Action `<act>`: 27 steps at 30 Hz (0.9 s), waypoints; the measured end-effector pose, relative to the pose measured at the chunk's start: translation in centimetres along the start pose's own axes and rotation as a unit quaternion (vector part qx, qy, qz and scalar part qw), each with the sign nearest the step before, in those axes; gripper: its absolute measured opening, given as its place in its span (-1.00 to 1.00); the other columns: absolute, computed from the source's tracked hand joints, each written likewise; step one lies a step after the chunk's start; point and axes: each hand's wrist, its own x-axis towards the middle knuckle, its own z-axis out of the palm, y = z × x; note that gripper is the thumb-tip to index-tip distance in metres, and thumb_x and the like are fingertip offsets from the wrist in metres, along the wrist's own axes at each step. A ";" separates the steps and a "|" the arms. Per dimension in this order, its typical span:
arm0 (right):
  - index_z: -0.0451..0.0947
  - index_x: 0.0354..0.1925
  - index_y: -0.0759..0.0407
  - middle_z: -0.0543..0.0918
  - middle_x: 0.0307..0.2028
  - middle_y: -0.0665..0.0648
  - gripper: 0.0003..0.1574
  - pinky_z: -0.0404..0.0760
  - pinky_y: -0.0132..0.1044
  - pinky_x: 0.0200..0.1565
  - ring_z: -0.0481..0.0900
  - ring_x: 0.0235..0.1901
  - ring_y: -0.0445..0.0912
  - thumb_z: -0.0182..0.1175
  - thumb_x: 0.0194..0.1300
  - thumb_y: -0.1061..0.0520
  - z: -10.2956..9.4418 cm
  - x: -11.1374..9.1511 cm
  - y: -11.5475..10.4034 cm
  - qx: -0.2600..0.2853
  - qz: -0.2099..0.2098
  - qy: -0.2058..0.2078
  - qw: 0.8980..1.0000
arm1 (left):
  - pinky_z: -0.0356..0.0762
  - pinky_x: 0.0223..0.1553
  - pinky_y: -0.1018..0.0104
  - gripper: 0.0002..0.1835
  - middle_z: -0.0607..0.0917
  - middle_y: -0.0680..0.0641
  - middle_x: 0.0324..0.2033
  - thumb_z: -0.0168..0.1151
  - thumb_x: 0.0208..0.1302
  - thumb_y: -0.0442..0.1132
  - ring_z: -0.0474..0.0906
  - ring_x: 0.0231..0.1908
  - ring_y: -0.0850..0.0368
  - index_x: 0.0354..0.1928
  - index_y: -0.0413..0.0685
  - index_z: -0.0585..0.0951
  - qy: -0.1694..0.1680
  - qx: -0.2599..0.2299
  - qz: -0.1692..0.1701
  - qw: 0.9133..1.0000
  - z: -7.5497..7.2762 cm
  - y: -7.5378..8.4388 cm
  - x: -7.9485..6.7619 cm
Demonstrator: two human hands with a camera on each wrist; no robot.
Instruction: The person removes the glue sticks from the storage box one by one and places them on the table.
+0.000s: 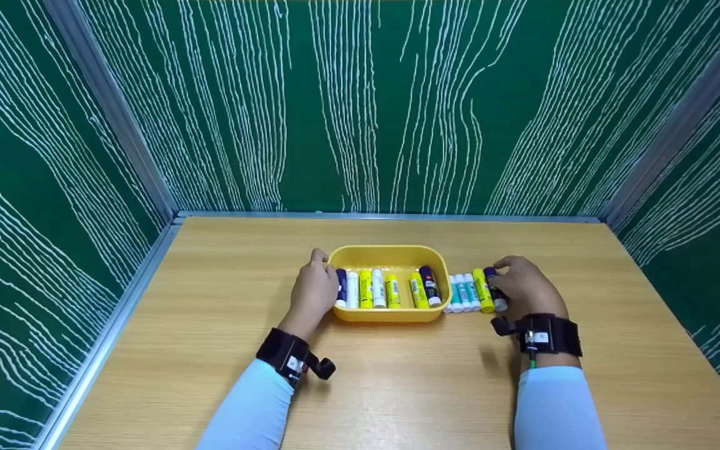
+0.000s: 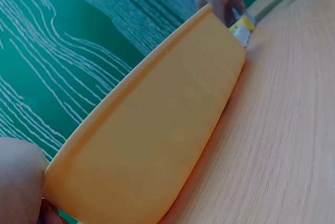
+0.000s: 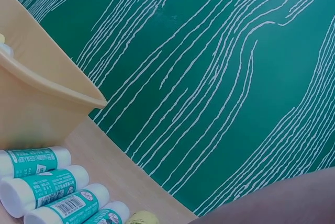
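A yellow plastic bin (image 1: 388, 315) holds several glue sticks, among them a yellow one (image 1: 365, 289) and a dark purple one (image 1: 429, 285). My left hand (image 1: 315, 289) grips the bin's left end, with the bin's long side (image 2: 152, 114) filling the left wrist view. Just right of the bin, several white-and-teal glue sticks (image 3: 76, 203) lie side by side, followed by a yellow glue stick (image 1: 483, 290). At that row's right end my right hand (image 1: 530, 289) holds a dark purple glue stick (image 1: 496, 294), its fingertips at the upper end. The palm hides part of this grip.
The wooden table (image 1: 397, 381) ends at a metal strip (image 1: 391, 217) along the back. Green panels (image 1: 347, 106) with white wavy lines stand behind it and on both sides. Each wrist wears a black strap, such as the right strap (image 1: 547, 334).
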 end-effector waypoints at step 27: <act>0.19 0.75 0.30 0.40 0.61 0.55 -0.18 0.57 0.42 0.46 0.49 0.39 0.35 0.05 0.81 -0.07 -0.6 -0.1 -0.4 -0.096 -0.021 0.027 0.995 | 0.85 0.25 -0.06 -0.66 0.81 -0.28 0.21 -0.02 0.85 -0.11 0.83 0.14 -0.07 0.43 -0.05 0.48 0.003 -0.005 0.002 1.000 0.1 -0.1 0.1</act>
